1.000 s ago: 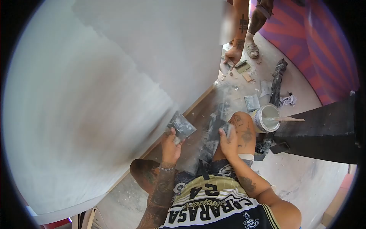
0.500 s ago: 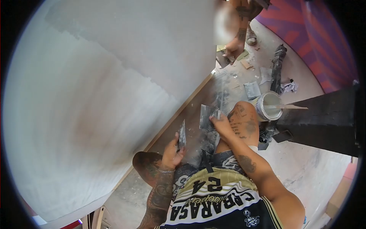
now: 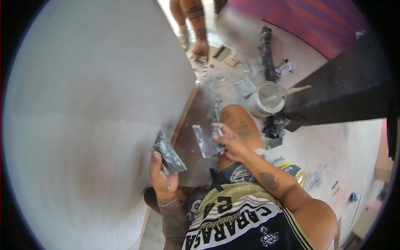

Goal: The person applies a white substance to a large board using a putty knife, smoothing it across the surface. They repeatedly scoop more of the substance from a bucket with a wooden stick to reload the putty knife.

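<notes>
My left hand (image 3: 163,178) is wrapped round a smeared metal putty blade (image 3: 170,154), held up close to the large pale panel (image 3: 83,104). A second flat blade (image 3: 205,141), with whitish smears, is in my right hand (image 3: 229,141), above my bent knee. The two blades are apart. Beyond that knee stands an open bucket (image 3: 268,99) of pale paste, with a wooden stick (image 3: 296,90) lying across its rim.
A co-worker's hand (image 3: 200,50) hangs near the panel's far edge. Scraps, a grey square (image 3: 245,86) and a black wrapped bundle (image 3: 267,54) lie on the floor. At the right is a black beam (image 3: 341,91); a labelled tub (image 3: 291,171) stands behind my right arm.
The view has swung, shifting the bucket and floor items left. My left blade now shows its broad face beside the panel. My right blade has tilted. The co-worker's arm now hangs lower, beside the panel.
</notes>
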The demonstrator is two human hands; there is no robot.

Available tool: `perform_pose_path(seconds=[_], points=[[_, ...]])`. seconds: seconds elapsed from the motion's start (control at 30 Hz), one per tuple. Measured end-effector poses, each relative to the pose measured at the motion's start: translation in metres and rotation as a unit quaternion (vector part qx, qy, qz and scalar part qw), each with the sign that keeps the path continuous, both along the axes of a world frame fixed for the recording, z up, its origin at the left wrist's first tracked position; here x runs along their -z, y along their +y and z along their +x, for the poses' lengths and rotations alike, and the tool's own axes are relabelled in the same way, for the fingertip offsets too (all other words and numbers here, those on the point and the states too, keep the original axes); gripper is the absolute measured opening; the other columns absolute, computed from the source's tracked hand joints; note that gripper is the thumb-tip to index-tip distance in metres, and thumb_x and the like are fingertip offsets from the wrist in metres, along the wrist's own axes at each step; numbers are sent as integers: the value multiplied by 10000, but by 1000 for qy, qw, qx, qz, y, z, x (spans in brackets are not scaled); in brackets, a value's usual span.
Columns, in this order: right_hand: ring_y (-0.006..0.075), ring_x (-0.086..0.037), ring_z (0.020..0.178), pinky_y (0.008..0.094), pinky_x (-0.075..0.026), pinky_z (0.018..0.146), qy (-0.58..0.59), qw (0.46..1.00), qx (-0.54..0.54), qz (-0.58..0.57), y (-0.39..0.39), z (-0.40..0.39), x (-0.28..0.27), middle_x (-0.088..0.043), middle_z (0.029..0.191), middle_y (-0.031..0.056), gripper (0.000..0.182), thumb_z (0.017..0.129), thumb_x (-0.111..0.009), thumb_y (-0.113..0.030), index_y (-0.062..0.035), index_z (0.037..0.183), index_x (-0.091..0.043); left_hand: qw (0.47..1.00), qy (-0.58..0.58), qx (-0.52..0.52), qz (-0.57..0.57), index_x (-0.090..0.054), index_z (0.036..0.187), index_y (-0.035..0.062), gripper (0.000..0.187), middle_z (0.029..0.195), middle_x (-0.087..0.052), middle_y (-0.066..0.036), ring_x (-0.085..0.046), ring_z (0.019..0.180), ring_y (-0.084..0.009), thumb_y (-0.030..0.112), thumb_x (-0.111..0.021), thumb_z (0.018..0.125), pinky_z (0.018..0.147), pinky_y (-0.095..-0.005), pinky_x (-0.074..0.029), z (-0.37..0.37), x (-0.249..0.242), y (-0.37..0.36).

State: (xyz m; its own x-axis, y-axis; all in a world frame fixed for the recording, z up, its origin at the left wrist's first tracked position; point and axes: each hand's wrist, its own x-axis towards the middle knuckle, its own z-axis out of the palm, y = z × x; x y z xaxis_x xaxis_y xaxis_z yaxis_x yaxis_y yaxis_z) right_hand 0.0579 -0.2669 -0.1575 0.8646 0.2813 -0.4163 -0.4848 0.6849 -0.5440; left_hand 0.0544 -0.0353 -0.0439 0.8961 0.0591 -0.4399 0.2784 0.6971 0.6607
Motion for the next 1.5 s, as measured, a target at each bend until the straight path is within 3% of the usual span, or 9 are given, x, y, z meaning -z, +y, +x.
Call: perform_pose_path(seconds=[0.1,0.17,0.23,0.43,0.57,0.77,0.97,1.2,1.5], points=[[83,-589,893,258,-487,823,-85,984,101,-122,-84,-12,-18,-607,1041,-16,360,887,-716,-111,-110,1211,-562,999,27,38,-19,-595,1196,63,260,1082,-668,-40,-660,937,-168,209,-588,981,796,-339,-563,18,5,-27],[84,-567,859,243,-456,819,-57,980,151,-120,-145,-33,8,-618,947,-33,193,904,-682,-94,-85,1081,-606,995,46,80,-24,-580,1230,56,292,1108,-667,-45,-659,974,-184,206,-585,978,818,-369,-567,22,22,-50],[69,-542,793,236,-438,756,30,925,207,-316,-194,-44,25,-620,886,-38,87,951,-627,-154,-78,991,-641,989,56,130,-39,-589,1173,69,242,1067,-668,-35,-666,948,-173,205,-601,972,778,-359,-590,25,41,-73],[249,-655,1006,336,-478,896,111,730,309,-599,-267,0,73,-705,1030,172,542,852,-716,-405,18,1181,-641,971,74,222,-43,-560,1228,67,279,1122,-652,-41,-651,1011,-184,189,-582,978,830,-385,-578,17,47,-129],[301,-661,1049,351,-481,921,105,736,262,-616,-299,49,86,-699,1086,216,588,826,-715,-433,33,1178,-653,953,21,298,55,-569,1247,48,296,1154,-649,-48,-634,1064,-195,172,-581,979,906,-356,-524,21,74,-146],[320,-660,1051,385,-505,903,91,704,69,-701,-307,65,71,-703,1103,168,478,821,-687,-482,-84,1082,-722,673,-321,476,467,-569,1217,-35,361,1246,-604,-226,-591,1141,-355,177,-619,929,990,-401,-451,47,115,-237],[281,-662,1016,372,-514,886,-99,665,-29,-740,-282,41,34,-710,1116,47,311,852,-677,-402,-172,1051,-743,491,-316,520,624,-552,1139,-47,321,1535,-297,-262,-426,1291,-502,173,-576,906,1016,-565,-417,51,191,-305],[277,-663,972,374,-515,834,-192,664,-11,-723,-296,32,-14,-711,1068,61,218,877,-677,-300,-135,1002,-746,486,-279,556,614,-557,1157,-17,328,1590,-199,-225,-366,1357,-479,179,-578,895,1013,-566,-423,53,205,-319],[319,-674,874,389,-523,769,-181,626,17,-758,-289,37,52,-705,952,128,212,883,-672,-248,-50,951,-705,512,-241,603,562,-574,1175,1,333,1630,-128,-143,-358,1366,-491,190,-559,900,1043,-548,-413,63,215,-316]])
